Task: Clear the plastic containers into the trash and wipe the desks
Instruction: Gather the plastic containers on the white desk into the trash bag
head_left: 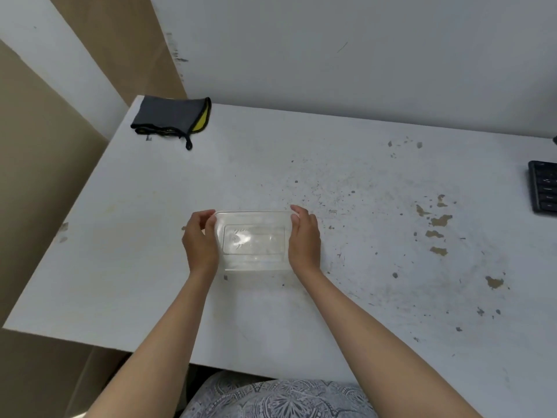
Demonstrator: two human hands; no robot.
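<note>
Left hand point(200, 242) grips left end of clear rectangular plastic container point(253, 240), fingers curled round rim. Right hand point(304, 238) grips right end same way. Container near middle of scuffed white desk point(376, 212). Folded grey-and-yellow cloth point(170, 117) at far left corner. Black keyboard point(544, 187) at right edge.

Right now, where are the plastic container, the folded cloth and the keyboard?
plastic container point(253, 241): head view, middle of its clear base.
folded cloth point(168, 114): head view, grey top face.
keyboard point(544, 187): head view, its visible left end.
</note>
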